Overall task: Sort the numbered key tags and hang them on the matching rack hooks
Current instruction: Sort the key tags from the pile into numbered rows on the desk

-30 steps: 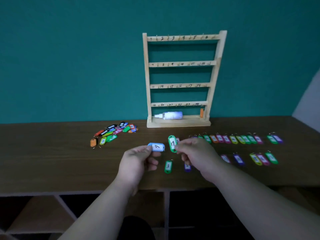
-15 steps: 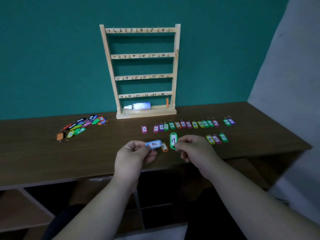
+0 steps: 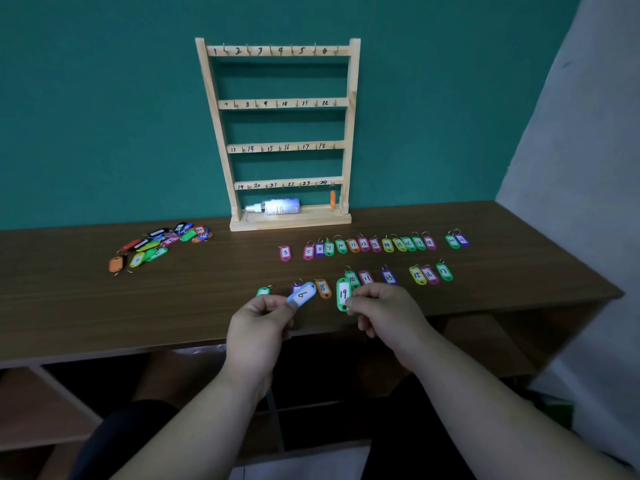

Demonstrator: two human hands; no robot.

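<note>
Pinches, between thumb and curled fingers of the left hand (image 3: 258, 327), a pale-blue oblong plastic key tag (image 3: 302, 294) marked 6 or 9, cannot tell which, slanted up to the right over the near part of the dark brown wooden table (image 3: 104, 306); pinches with the right hand (image 3: 388, 313) the lower end of a green oblong plastic key tag marked 19 (image 3: 343, 294), upright, just beside the blue tag yet apart from it; holds both above the tabletop, with an orange plastic tag marked 8 (image 3: 322, 288) lying flat behind the gap between them; faces a pale wooden rack of 4 numbered rails (image 3: 353, 133), 1 to 24, upright at the back of the table against the teal wall (image 3: 104, 116); on the hook by 24, a single orange hanging tag (image 3: 332, 199); across the rack's base, a white squeeze bottle (image 3: 277, 206) on its side; in front of the rack, a far row of coloured tags (image 3: 364, 244) laid flat from 3 to 18, then a shorter near row (image 3: 429, 274) with 15, 16, 17 at its right end; well apart to the left, a loose heap of mixed tags (image 3: 152, 244).
</note>
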